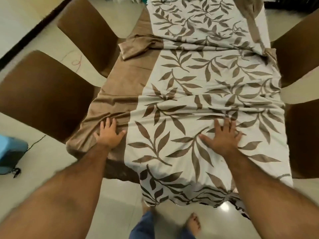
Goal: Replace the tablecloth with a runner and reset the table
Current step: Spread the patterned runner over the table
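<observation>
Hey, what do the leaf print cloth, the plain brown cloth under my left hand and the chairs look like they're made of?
Leaf print cloth: looks like a thin matte woven fabric, maybe cotton; it lies in soft, dull creases. Plain brown cloth: a smoother fabric with a slight satin sheen, glossy highlights along its folds. Chairs: hard, smooth brown shells with a faint shine, possibly moulded plastic or lacquered wood; I cannot tell which.

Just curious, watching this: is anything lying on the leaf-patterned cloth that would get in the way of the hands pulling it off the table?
Nothing visible. Both the left hand and right hand rest flat on the cloth, which carries only wrinkles.
</observation>
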Available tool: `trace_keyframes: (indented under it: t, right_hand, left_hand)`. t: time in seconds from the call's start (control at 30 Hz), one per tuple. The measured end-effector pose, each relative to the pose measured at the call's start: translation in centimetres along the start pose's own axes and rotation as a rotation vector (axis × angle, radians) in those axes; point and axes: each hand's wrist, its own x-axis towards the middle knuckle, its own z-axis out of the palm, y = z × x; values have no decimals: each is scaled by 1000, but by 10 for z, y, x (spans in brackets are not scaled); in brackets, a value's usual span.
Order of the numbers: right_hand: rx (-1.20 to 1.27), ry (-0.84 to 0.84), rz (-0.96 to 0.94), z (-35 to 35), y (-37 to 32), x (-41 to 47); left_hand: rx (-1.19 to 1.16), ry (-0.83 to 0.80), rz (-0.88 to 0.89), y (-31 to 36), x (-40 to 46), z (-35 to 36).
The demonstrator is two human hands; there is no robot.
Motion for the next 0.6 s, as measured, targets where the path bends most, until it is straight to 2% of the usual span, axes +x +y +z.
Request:
trace_keyframes:
  t: [0.2,0.33,0.43,0.5,0.57,0.6]
  right_hand:
    - [-33,25,92,-4,-18,29]
    - [-105,134,145,14,-25,30]
    - [-125,133,166,15,-30,32]
    - [-129,90,166,13,-28,32]
    - [-108,59,163,10,-29,32]
    - [-88,52,168,7,-31,32]
  left_hand:
    - [12,15,239,13,97,-52]
    - [-82,42,408,41,148,-67]
    - [-219,72,471,49,162,-73]
    - [-345,246,513,39,146,-71]
    - [-266,451,456,17,125,-60]
    - [-202,486,377,7,114,-54]
